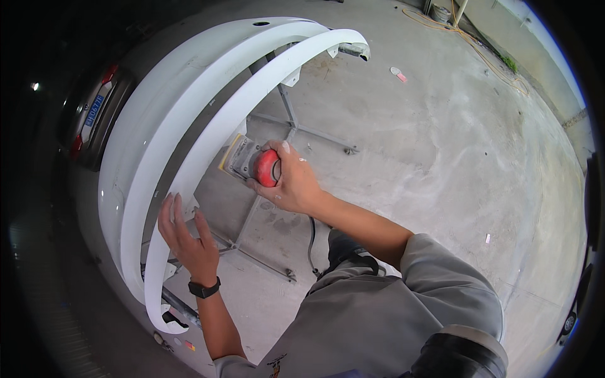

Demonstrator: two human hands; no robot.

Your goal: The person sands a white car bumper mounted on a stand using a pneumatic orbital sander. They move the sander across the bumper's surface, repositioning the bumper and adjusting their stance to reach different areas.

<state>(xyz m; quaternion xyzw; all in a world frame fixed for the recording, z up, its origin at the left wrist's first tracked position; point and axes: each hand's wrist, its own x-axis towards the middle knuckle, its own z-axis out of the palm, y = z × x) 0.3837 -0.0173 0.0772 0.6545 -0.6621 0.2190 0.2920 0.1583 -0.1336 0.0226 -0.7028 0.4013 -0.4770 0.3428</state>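
Observation:
A large white car bumper rests on a grey metal stand, its curved lower strip nearest to me. In my right hand is a sander with a red top and a grey body, my fingers wrapped round the red part. Its flat pad faces the strip's near edge; whether the two touch, I cannot tell. My left hand lies against the lower part of the strip with its fingers stretched out, and a black watch is on that wrist. From the sander's side a dark hose hangs down by my body.
Legs of the metal stand spread over the concrete floor. A dark car is parked beyond the bumper at the left. At the far right, a yellow hose and a bucket lie near the wall.

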